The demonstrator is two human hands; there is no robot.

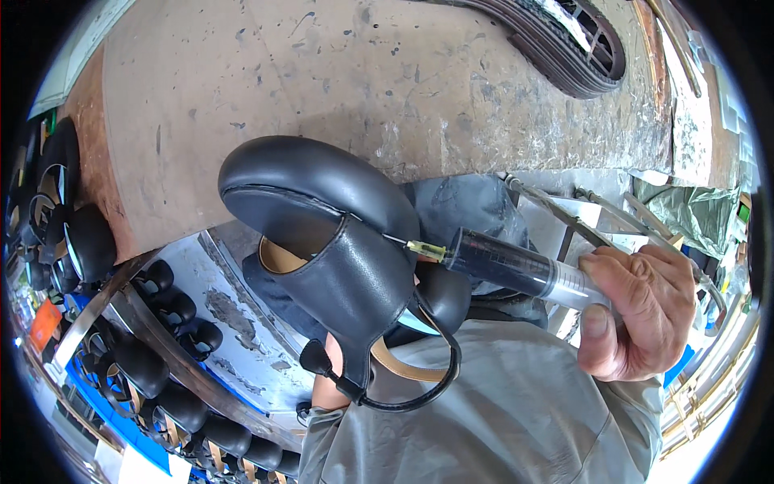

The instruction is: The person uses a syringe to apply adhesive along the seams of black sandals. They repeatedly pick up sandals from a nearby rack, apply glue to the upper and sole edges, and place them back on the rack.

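A black leather shoe [347,266] with a tan lining, a rounded thick toe and a thin ankle strap [451,367] is held up in front of my lap. My left hand [329,379] supports it from behind; the shoe hides nearly all of that hand, and only wrist skin shows below. My right hand [645,310] is closed round the rear of a clear syringe [516,269] filled partly with dark liquid. Its needle [394,238], on a yellow-green hub [426,250], touches or nearly touches the shoe at the seam between upper and sole.
Ahead lies a brown, stained workbench [306,73], with dark ridged shoe soles [564,52] at its far right. Metal rails [556,210] stand below the bench on the right. To the left, racks hold several black shoes [141,363]. A grey garment [484,411] covers my lap.
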